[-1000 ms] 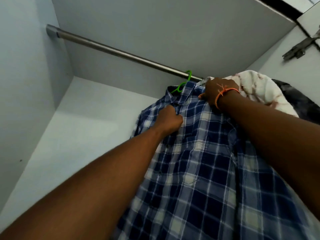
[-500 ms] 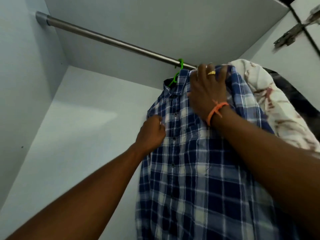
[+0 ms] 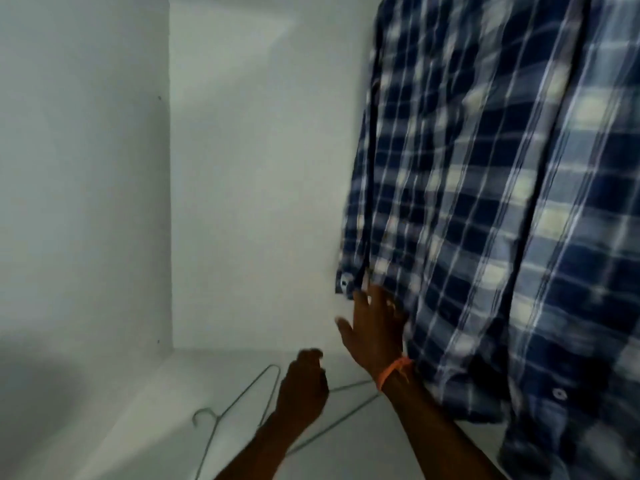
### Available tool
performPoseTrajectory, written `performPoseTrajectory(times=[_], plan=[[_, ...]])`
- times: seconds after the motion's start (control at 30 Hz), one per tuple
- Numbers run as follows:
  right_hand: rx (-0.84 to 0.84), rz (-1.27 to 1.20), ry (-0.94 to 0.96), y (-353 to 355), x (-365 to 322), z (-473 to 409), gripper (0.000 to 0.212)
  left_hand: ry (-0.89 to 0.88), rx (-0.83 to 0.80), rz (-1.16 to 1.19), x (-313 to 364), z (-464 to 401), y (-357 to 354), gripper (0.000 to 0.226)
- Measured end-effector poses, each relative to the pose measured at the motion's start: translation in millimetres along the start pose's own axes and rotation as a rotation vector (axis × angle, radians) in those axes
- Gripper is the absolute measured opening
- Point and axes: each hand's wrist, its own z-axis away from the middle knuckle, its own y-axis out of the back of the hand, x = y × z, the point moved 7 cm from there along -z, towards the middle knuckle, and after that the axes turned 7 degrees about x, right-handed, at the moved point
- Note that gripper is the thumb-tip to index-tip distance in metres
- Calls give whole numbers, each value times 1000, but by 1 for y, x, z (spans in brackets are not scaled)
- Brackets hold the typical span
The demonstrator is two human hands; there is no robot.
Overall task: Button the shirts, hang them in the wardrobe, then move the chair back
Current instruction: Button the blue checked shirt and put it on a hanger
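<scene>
Nearest, at 6 o'clock, our left hand hung loosely curled, empty, over a wire hanger. Beyond, our right hand, fingers spread, brushed the shirt hanging at 2 o'clock; smoothing downward gently seemed wise.

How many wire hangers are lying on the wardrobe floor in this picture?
1. A thin wire hanger lies on the wardrobe floor, lower left of the hanging plaid shirt, partly behind the left hand. The shirt could hide others.
</scene>
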Motion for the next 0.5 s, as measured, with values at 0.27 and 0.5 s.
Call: performPoseTrajectory(times=[0.27, 0.5], plan=[[-634, -28, 10, -167, 21, 130, 53, 38, -357, -550, -67, 100, -38, 37], [-550, -57, 130, -176, 6, 155, 35, 144, -226, -271, -56, 104, -29, 31]])
